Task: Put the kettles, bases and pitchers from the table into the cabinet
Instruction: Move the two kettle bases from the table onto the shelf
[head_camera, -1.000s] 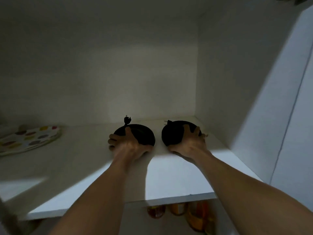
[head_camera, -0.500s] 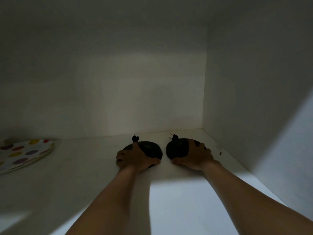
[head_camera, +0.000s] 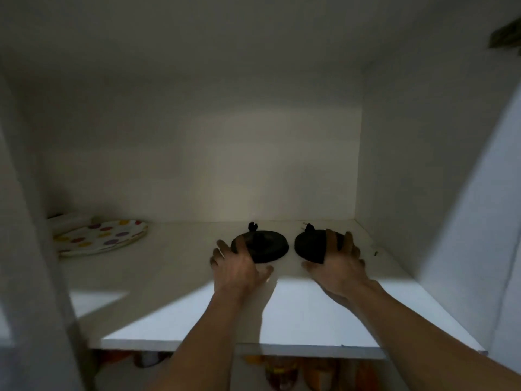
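Left hand (head_camera: 235,268): fingers spread and loose, tips over the near-left rim of the left base (head_camera: 260,246), gripping nothing. Right hand (head_camera: 339,268): fingers splayed, partly covering the right base (head_camera: 308,245); whether it has hold cannot be told. Both black bases lie flat, side by side, apart, toward the back right corner of the cabinet shelf (head_camera: 310,314). Spotted plates (head_camera: 103,239) sit at the back left corner.

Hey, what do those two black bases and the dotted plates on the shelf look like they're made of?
Left base and right base: probably moulded plastic, matte black, no glint in this dim light. Dotted plates: thin stacked rims suggest paper or melamine; I can't tell which. Shelf: smooth white laminate, by its look.
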The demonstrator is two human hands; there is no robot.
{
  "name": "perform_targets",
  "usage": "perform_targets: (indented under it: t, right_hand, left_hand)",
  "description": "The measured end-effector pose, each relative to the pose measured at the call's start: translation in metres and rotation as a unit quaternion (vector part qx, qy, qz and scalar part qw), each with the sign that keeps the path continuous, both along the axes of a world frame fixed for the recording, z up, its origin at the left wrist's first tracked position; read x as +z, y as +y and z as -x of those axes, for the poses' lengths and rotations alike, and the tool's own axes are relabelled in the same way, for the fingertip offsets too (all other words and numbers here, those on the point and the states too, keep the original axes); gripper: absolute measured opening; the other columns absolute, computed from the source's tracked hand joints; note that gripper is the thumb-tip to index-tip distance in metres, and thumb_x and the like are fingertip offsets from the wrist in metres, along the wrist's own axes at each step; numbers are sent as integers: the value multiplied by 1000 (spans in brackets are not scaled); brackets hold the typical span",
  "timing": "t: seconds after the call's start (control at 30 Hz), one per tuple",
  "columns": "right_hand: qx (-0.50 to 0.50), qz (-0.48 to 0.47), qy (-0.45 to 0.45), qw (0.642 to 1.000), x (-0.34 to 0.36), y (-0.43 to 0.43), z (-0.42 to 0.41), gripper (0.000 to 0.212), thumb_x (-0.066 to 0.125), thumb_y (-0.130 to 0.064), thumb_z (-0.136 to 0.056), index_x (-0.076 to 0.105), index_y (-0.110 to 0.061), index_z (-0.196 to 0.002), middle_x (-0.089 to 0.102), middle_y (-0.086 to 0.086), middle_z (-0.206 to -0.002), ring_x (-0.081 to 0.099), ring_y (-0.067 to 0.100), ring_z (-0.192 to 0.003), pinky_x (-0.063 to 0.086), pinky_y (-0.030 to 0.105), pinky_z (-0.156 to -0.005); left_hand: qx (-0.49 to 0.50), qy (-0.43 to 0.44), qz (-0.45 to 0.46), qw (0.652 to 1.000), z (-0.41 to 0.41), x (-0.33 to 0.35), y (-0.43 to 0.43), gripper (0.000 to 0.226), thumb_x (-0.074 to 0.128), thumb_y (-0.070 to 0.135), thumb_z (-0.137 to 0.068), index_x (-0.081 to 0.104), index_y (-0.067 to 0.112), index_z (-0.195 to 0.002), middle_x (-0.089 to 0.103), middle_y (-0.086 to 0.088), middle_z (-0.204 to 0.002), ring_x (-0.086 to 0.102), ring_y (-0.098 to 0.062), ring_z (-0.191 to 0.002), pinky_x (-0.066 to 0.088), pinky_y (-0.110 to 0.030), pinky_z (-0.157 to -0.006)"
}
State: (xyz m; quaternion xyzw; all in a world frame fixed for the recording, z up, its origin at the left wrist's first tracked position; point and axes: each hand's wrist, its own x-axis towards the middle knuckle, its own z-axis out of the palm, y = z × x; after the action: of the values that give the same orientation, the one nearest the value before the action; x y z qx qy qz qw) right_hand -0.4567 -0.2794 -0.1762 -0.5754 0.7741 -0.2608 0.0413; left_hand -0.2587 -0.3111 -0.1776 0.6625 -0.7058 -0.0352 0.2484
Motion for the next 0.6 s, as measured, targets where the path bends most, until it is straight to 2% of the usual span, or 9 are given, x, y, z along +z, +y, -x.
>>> perform_targets:
  t: [0.07,0.13,0.3,0.47,0.6]
  right_hand:
    - [28,19,12,999,1,28,-13,91,62,-54,-86,11,-24,-155,3,21,-162,14,46,-146,25,58,-117]
    - [54,22,24,998,1,58,-28,84,54,-53,-93,8,-23,-156,-2,20,-164,9,46,-148,20,58,-119]
    - [112,-1,19,994,9,119,-76,82,44,-56,-98,-1,-24,-158,-14,16,-166,-1,45,-152,12,59,-121]
    - [189,18,23,981,22,171,-166,80,46,-56,-97,6,-24,-157,-8,18,-166,8,44,-150,17,59,-118]
    - [280,27,40,959,26,218,-260,77,45,-58,-96,10,-24,-156,-3,17,-165,13,44,-148,20,60,-117]
  left_hand:
    - [16,-7,21,1000,-6,1,35,91,59,64,-82,20,17,-150,21,-29,-154,25,-44,-142,23,-49,-117]
    - [29,-18,40,999,-15,2,73,84,53,61,-88,19,16,-150,18,-27,-157,20,-41,-145,17,-50,-119]
    - [64,-43,101,992,-57,15,160,75,45,58,-93,24,14,-149,23,-24,-155,23,-40,-144,19,-52,-119]
    - [138,-45,116,983,-135,30,245,73,46,56,-92,26,13,-149,20,-25,-157,20,-41,-145,16,-52,-120]
    - [219,-36,106,969,-216,33,316,77,45,56,-93,19,14,-153,15,-25,-160,16,-40,-148,11,-53,-120]
